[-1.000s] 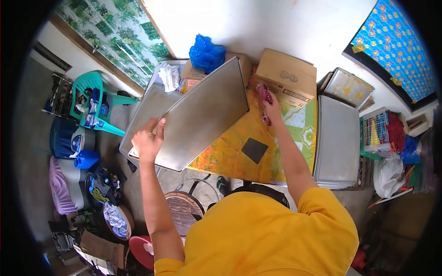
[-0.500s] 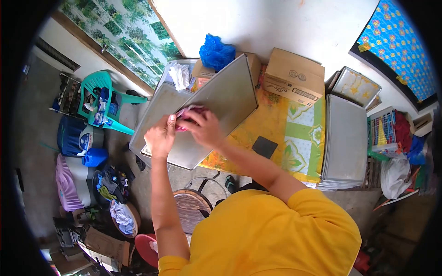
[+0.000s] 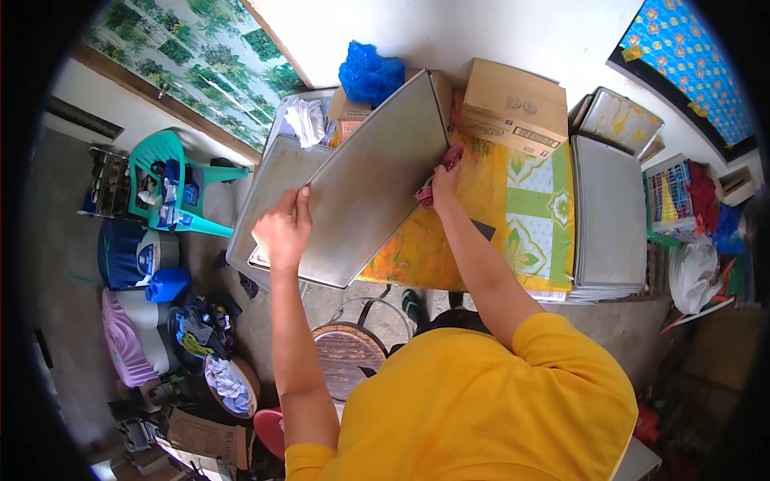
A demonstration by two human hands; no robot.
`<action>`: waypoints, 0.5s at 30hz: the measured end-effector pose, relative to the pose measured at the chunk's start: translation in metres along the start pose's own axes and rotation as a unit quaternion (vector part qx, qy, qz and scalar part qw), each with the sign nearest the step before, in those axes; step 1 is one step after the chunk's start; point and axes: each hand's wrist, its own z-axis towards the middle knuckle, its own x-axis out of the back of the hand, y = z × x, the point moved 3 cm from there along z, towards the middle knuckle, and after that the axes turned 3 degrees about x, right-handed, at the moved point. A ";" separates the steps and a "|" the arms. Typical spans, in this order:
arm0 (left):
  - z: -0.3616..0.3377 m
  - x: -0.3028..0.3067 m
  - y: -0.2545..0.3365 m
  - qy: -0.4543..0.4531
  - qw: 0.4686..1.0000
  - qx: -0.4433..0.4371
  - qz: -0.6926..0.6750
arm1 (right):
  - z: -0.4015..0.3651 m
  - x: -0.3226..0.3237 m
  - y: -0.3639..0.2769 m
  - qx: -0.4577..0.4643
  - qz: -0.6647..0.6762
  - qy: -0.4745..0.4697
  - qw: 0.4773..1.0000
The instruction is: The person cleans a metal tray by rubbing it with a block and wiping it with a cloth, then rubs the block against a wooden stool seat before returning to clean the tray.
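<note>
Metal tray [image 3: 369, 180] lies tilted over the counter [image 3: 513, 216] edge. Left hand [image 3: 282, 228] clamps its near rim. Right hand [image 3: 445, 178] pinches a cloth [image 3: 425, 195] against its right edge. Wiping is probably partway, but the surface is too dull to judge. Box [image 3: 513, 108] and tray stack [image 3: 609, 216] crowd the counter, stool [image 3: 345, 357] below.

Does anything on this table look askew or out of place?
Yes. The large metal tray sits skewed across the table, and its near corner hangs past the edge, where the left hand grips it. The right hand holds a pink cloth at its right edge. The tray stack lies square.
</note>
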 end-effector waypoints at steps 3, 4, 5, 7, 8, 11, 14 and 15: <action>0.002 -0.004 -0.001 0.005 1.000 -0.003 0.021 | -0.064 -0.019 0.043 -0.044 -0.096 0.041 0.994; 0.002 -0.005 -0.001 0.007 0.999 -0.004 0.031 | -0.099 -0.023 0.043 -0.098 -0.075 -0.014 0.992; 0.002 -0.007 -0.003 0.004 0.999 0.000 0.036 | -0.139 -0.025 0.036 -0.152 -0.054 -0.068 0.985; 0.003 -0.012 -0.006 0.000 0.999 0.009 0.045 | -0.211 -0.038 0.037 -0.167 -0.083 -0.114 0.976; 0.002 -0.013 -0.006 0.002 0.998 0.013 0.058 | -0.243 -0.041 0.034 -0.182 -0.087 -0.153 0.967; -0.001 -0.013 -0.004 0.003 0.996 0.017 0.086 | -0.319 -0.049 0.053 -0.226 -0.149 -0.309 0.912; -0.003 -0.012 -0.001 0.013 0.996 0.005 0.091 | -0.336 -0.022 0.000 -0.361 -0.114 -0.473 0.795; -0.005 -0.011 0.000 0.019 0.995 -0.003 0.094 | -0.322 -0.016 0.011 -0.317 -0.097 -0.539 0.775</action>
